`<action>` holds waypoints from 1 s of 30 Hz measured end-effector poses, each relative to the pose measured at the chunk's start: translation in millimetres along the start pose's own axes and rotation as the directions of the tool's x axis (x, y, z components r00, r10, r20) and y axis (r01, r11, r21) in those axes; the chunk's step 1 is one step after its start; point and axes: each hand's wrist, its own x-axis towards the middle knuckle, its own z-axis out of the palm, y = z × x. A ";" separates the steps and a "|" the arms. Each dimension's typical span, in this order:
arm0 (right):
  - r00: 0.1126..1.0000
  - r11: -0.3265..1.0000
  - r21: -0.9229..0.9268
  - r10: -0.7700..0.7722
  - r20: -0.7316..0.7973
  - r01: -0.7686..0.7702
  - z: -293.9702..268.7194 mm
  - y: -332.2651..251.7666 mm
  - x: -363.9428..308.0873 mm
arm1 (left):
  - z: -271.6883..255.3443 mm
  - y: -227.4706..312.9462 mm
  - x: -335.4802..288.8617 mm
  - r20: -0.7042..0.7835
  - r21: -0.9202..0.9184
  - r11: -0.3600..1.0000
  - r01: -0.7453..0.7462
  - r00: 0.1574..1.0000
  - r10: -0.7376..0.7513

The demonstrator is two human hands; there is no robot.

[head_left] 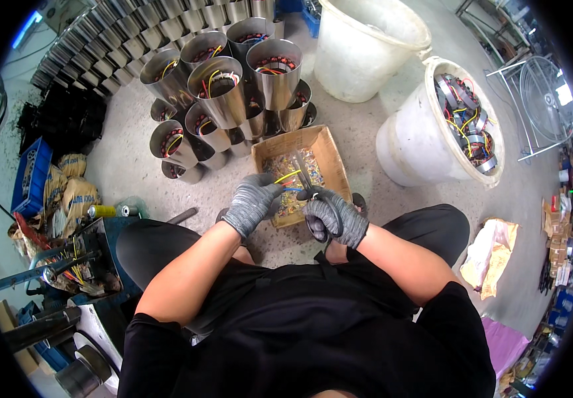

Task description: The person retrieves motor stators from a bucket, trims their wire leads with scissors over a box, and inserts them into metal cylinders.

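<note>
My left hand (pixel 252 202), in a grey knit glove, is closed on the ends of a yellow wire (pixel 289 176) and a blue wire (pixel 292 189), which stick out to the right. My right hand (pixel 339 215), gloved alike, grips a pair of scissors (pixel 302 170). Their dark handle loop shows below the fingers, and the blades point up and away from me, close beside the wires. Both hands are over the near part of a cardboard box (pixel 331 151) on the floor between my feet. Many small coloured wire scraps (pixel 313 169) lie in it.
Ahead to the left stand stacked metal cylinders (pixel 218 93) with wound coils and wires inside. A white tub (pixel 399 149) full of wired stators tilts at the right, behind it another white tub (pixel 339 60). Machinery (pixel 94 255) stands at my left, a fan (pixel 545 99) far right.
</note>
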 end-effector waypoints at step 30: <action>0.964 0.928 0.292 0.176 0.197 -0.229 -25.1 11.6 18.7 | -5.2 -7.9 2.2 0.026 -0.031 0.989 -0.147 0.989 0.148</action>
